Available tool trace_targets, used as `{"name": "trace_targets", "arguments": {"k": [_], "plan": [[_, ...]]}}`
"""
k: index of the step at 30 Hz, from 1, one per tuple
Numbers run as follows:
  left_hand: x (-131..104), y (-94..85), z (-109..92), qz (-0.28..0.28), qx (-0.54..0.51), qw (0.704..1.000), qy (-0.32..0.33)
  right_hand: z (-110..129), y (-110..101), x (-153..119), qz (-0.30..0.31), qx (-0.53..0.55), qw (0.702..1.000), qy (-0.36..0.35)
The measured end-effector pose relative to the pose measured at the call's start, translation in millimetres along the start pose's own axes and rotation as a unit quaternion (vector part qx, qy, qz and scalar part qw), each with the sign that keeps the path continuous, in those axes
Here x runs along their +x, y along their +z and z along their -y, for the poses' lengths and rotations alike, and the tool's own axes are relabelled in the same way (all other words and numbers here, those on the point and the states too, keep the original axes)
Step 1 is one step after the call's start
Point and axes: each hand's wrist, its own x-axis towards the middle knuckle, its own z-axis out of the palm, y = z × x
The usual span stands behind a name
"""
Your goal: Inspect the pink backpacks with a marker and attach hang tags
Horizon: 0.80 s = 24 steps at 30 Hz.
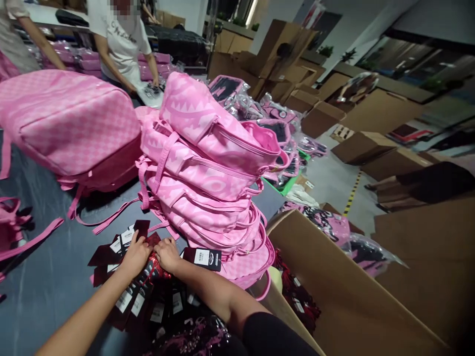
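The dark tags (138,302) lie fanned under and around my fingertips, spilling to both sides of them and back towards my body; their red strings (160,269) bunch just below and between my two hands; my left hand (138,253) and right hand (166,254) are close together, fingers curled inward over the bunch with little spread; I cannot tell whether either has a string or tag pinched, as the tips are hidden. With so many strings crowded together, a hard pull could snarl them or drag neighbouring tags along; one loose tag (202,258) lies beside my right wrist, where a sweep of that forearm could knock it away. Just beyond my fingers rises the stack of pink backpacks (208,183), piled unevenly; a bump from my right arm could make it slide, perhaps towards the open cardboard box (345,291) on my right; farther out, left of my fingers, a checkered backpack (85,123) lies on the table (74,257), its loose straps trailing near enough to catch the tags; beyond the stack stands a co-worker (120,44).
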Motion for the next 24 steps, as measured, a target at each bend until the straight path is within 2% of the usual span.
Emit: {"name": "trace_targets", "arguments": {"k": [4, 10, 12, 15, 17, 19, 22, 24], "plan": [[7, -12.9, 0, 0.018, 0.022, 1.0, 0.009, -3, 6, 6, -0.011, 0.02, 1.0, -0.001], [20, -41.8, -18, 0.044, 0.061, 0.996, 0.049, -9, 2, -2, -0.035, 0.064, 0.997, 0.004], [18, -52.4, -13, 0.058, 0.075, 0.994, 0.057, -15, -1, -8, -0.034, 0.074, 0.997, 0.008], [8, -72.5, 12, 0.062, 0.058, 0.996, 0.027, -17, -10, -12, -0.04, 0.093, 0.995, 0.023], [0, -88.3, 29, 0.043, -0.012, 0.999, -0.006, -9, -23, -10, -0.051, 0.112, 0.992, 0.02], [-5, -103.6, 34, 0.001, -0.111, 0.993, -0.039, 1, -43, -12, -0.068, 0.133, 0.989, 0.007], [-5, -120.1, 13, -0.097, -0.223, 0.966, -0.092, 3, -79, -37, -0.101, 0.16, 0.982, -0.014], [-1, -126.1, -12, -0.154, -0.269, 0.945, -0.105, -12, -104, -70, -0.156, 0.152, 0.976, -0.024]]}}
